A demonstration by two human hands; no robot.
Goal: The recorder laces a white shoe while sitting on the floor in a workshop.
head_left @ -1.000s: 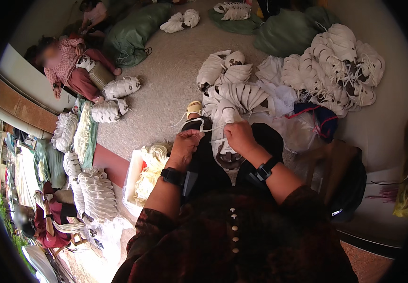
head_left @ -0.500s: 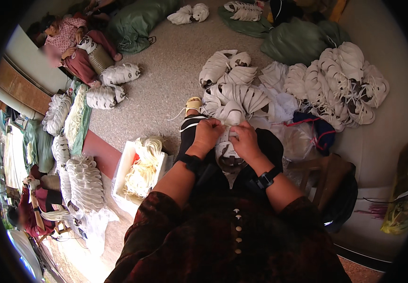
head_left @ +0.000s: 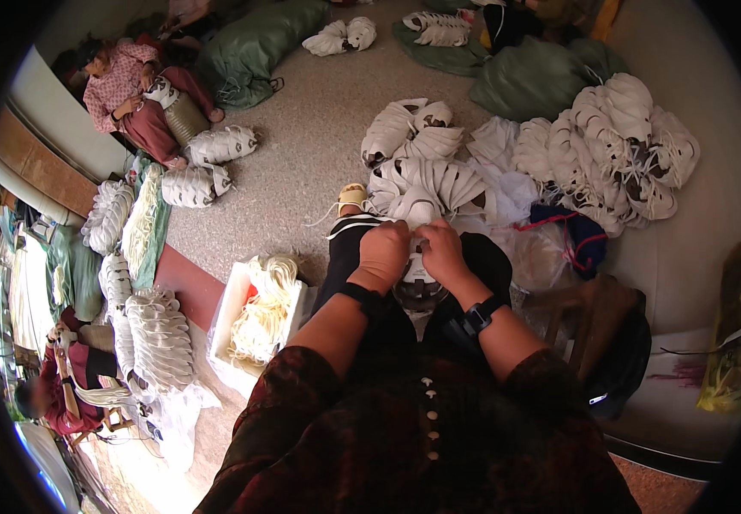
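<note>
Whether the left hand [head_left: 384,254] and right hand [head_left: 441,252] pinched anything I couldn't tell, but both bent over a white shoe upper [head_left: 418,276] between the thighs [head_left: 490,261], probably light, soft and easily creased, best held by its side edges.

readable text: none | white shoe [head_left: 422,287] between the knees: any marking too small to make out | wristwatch [head_left: 478,317]: face too small to read | green sack [head_left: 531,81]: no lettering discernible | white box [head_left: 300,310]: same | yellow bag [head_left: 728,364]: blurred, any print illegible
</note>
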